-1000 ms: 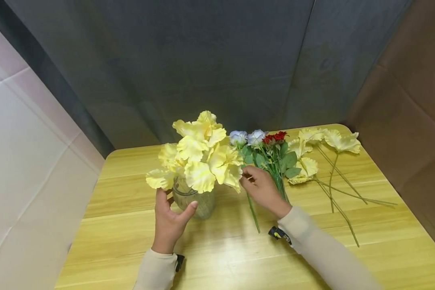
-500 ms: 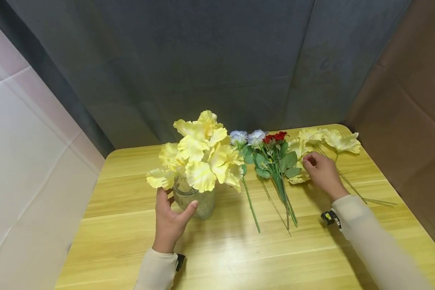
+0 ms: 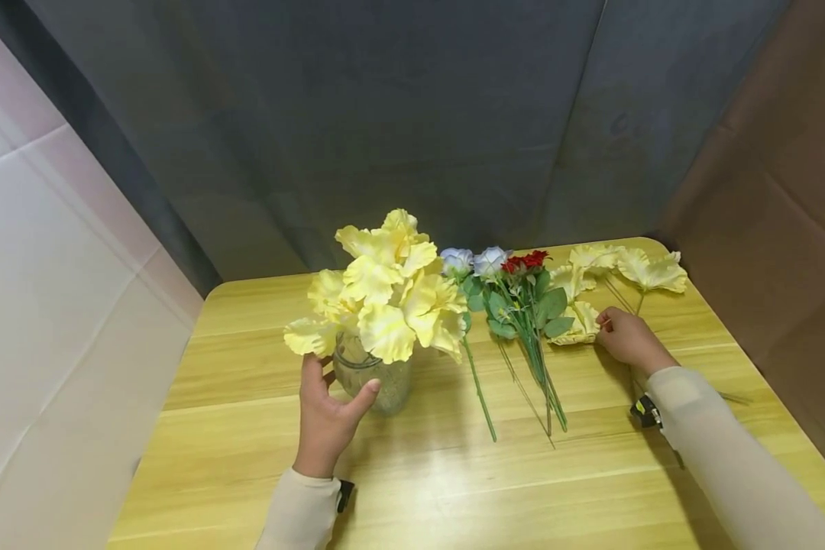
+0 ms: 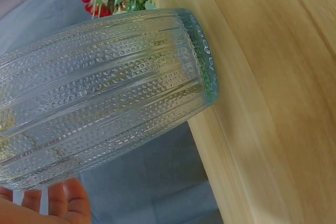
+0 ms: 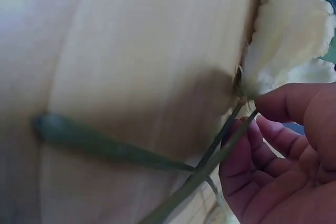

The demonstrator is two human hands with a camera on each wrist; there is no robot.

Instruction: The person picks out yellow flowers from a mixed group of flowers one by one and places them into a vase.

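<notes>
My left hand (image 3: 333,428) holds the side of a ribbed clear glass vase (image 3: 385,386), thumb towards me and fingers partly hidden behind. Several yellow artificial flowers (image 3: 385,298) stand in the vase. In the left wrist view the dimpled glass vase (image 4: 105,93) fills the left, with fingertips (image 4: 71,198) against it. At the right, my right hand (image 3: 629,338) pinches the stem of a yellow flower (image 3: 577,325) lying on the table, just below its bloom. The right wrist view shows thumb and fingers at the stem (image 5: 223,153), with the pale bloom (image 5: 294,30) beyond.
Between the vase and my right hand lie pale blue roses (image 3: 490,261), red flowers (image 3: 525,261) and green stems (image 3: 539,367). More yellow flowers (image 3: 653,271) lie at the table's back right corner. A dark curtain (image 3: 385,114) hangs behind the wooden table (image 3: 234,458).
My right hand has left the vase's flowers, crossed to the right and come down onto the stem of a lying yellow flower. My left hand has stayed at the vase.
</notes>
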